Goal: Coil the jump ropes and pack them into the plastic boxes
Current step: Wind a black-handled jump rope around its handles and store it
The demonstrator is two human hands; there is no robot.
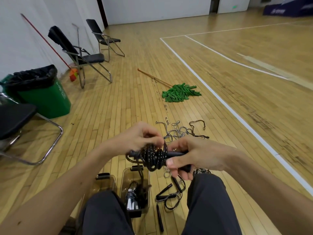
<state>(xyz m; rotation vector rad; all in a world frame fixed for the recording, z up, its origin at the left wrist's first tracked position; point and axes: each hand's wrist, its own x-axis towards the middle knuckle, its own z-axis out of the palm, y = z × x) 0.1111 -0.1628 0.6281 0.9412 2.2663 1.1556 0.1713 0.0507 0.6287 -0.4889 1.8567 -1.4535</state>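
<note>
Seated person, knees apart, work held over the gap between them

- Black speckled jump rope is in the air at knee height, wound into a thick bundle round its own handles, directly above the plastic boxes. Held there, I judge, so the finished coil can drop straight in
- Right hand: fingers curled under the handles and thumb pressed on the near side. It acts as the anchor so the turns cannot slide off
- Left hand: fingers bent and closed on a turn at the top of the bundle, apparently laying or tucking it. Blurred, so the exact pinch is unclear
- A strand hangs from the bundle toward the box below; whether it is this rope's tail I cannot tell
- Nearer-right box on the floor already holds coiled ropes, white handles showing. Left box looks unfilled, partly hidden by a knee
- Loose ropes lie just right of the boxes, within reach, and a grey tangle lies beyond the hands

Judgement: wrapping stage, near its end, with several ropes left to do
</note>
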